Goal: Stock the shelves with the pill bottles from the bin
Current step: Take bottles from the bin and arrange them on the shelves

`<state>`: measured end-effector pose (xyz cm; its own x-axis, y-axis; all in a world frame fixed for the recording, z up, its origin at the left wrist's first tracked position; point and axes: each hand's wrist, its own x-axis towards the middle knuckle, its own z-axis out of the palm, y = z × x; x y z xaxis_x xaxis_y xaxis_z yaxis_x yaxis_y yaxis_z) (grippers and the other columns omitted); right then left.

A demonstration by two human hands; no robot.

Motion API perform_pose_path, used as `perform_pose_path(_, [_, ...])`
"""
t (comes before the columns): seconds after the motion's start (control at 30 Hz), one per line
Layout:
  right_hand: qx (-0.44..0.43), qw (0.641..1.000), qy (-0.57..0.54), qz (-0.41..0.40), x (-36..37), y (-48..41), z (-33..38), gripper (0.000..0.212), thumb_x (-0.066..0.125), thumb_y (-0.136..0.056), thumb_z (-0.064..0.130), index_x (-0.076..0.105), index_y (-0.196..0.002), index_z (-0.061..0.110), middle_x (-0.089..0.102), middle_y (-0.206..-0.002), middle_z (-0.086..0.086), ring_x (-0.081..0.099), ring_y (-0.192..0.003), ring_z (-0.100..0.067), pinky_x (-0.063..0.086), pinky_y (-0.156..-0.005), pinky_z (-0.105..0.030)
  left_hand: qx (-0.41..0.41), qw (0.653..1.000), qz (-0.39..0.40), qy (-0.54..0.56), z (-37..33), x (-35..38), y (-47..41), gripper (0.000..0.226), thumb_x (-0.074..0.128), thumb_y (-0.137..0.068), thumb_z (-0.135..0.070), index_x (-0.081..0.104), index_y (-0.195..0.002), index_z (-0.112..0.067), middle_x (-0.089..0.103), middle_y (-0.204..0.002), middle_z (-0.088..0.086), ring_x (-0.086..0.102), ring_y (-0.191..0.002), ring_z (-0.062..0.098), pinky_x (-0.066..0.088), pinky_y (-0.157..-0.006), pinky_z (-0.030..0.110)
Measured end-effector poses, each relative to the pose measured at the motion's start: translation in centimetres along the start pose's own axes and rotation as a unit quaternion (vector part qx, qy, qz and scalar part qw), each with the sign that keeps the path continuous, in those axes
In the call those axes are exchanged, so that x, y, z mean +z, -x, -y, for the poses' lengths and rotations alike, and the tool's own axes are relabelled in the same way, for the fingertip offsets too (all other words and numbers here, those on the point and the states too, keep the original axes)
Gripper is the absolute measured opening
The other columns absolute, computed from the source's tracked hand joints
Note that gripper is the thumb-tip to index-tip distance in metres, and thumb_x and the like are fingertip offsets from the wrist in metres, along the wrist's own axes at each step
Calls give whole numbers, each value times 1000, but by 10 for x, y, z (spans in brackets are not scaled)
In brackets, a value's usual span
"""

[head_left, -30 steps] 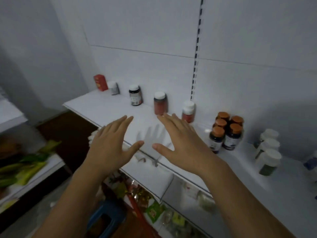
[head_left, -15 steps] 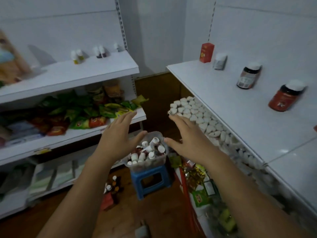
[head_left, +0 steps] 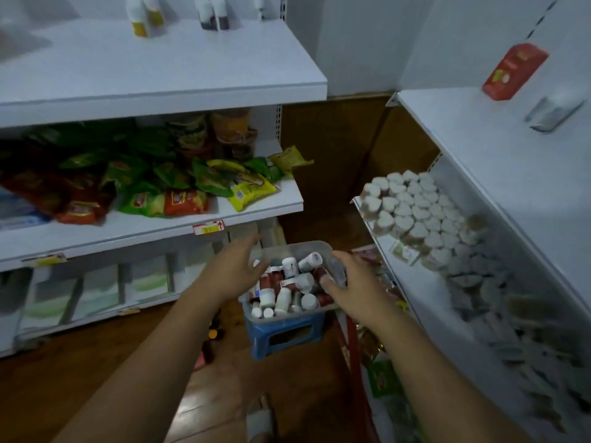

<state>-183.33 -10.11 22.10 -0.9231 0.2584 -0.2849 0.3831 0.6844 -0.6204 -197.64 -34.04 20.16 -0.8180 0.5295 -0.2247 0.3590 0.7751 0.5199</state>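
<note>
Both hands are released, fingers spread, and hold nothing: the left hand (head_left: 235, 268) and the right hand (head_left: 350, 284) flank the clear bin (head_left: 299, 247). The pill bottles (head_left: 289, 282) lie heaped between the two palms and slightly below them. Under the hands, the bin sits on a blue stool (head_left: 287, 337).

A second ago the same open hands were up over the white shelf (head_left: 479, 139), which now lies up and to the right of the right hand. They have since swung down to the bin, so I judge that a fresh pickup is starting.

The right fingertips may touch the bin's wall, but blur makes this uncertain. The left hand covers the bin's near-left corner, and the labels are unreadable.
</note>
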Motion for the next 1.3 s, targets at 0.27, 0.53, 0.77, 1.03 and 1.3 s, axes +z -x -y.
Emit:
perform_pose_path(0.27, [52,995,31,85,88,-111,-59,55,67,-98,40,48,-147,25,57,-137,-3,61,-118,-27,54,-96,-47,-106,983,131,73,82,127,-83,59,66,-101,-32,47,-153,-13,63,-141,16,63,-122,31,50,-96,33])
perform_pose_path(0.53, [113,985,77,102,178,-191,-129,65,78,-83,33,53,-142,24,55,-139,-11,58,-123,-37,53,-98,-53,-141,976,150,66,134,224,-142,90,66,-67,-65,53,-136,-8,67,-119,19,61,-114,38,55,-92,46])
perform_pose_path(0.77, [119,983,99,94,212,-223,-159,66,83,-83,31,55,-142,20,59,-134,-14,57,-122,-39,53,-99,-49,-176,977,96,77,143,255,-156,67,56,-71,-66,47,-124,-25,66,-111,19,64,-99,38,54,-78,42])
perform_pose_path(1.03, [130,989,-60,34,186,-208,-127,50,89,-76,39,65,-116,21,62,-108,0,62,-96,-23,57,-82,-43,-179,962,21,206,111,203,-144,73,83,-85,-26,50,-150,-19,66,-123,7,60,-122,29,53,-101,40])
perform_pose_path(1.3, [99,934,-328,-104,56,-134,-58,40,81,-82,15,71,-115,35,76,-107,7,72,-100,-11,62,-87,-40,-142,875,-40,461,44,89,-103,42,85,-88,-29,64,-124,-27,69,-119,0,71,-106,15,60,-80,26])
